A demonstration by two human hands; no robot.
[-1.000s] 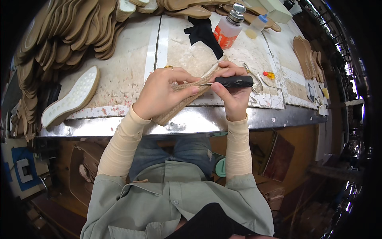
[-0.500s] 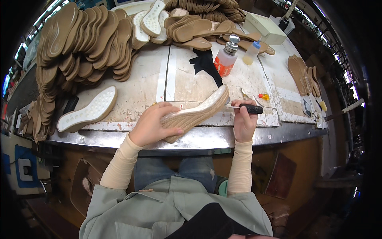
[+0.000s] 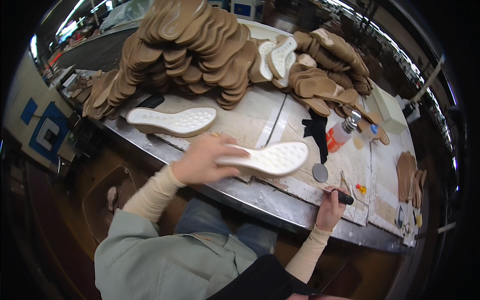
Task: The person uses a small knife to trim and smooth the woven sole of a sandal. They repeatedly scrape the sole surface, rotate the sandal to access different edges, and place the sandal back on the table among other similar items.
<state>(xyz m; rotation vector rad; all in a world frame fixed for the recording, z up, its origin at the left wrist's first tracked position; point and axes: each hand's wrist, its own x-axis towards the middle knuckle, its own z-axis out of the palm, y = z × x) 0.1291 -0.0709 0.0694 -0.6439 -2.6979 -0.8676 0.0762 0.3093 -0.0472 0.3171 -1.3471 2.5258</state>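
The person's left grip (image 3: 207,157) is a bit blurry but it's got one end of a white-faced wedge sole (image 3: 277,159) over the surface (image 3: 295,117), with a second sole (image 3: 172,120) lying just beyond. The right grip (image 3: 331,207) is wrapped around a black-handled tool (image 3: 345,198), and there's a grey disc (image 3: 320,173) and a red-labelled pump bottle (image 3: 340,133) past it

The 2 cream-sleeved forearms (image 3: 155,195) reach up toward the front edge of the worktable (image 3: 260,206). The left hand (image 3: 205,159), slightly blurred, lies over that edge, back upward, fingers and thumb gripping. The right hand (image 3: 330,211) is nearer the front right corner, fingers curled into a grip.
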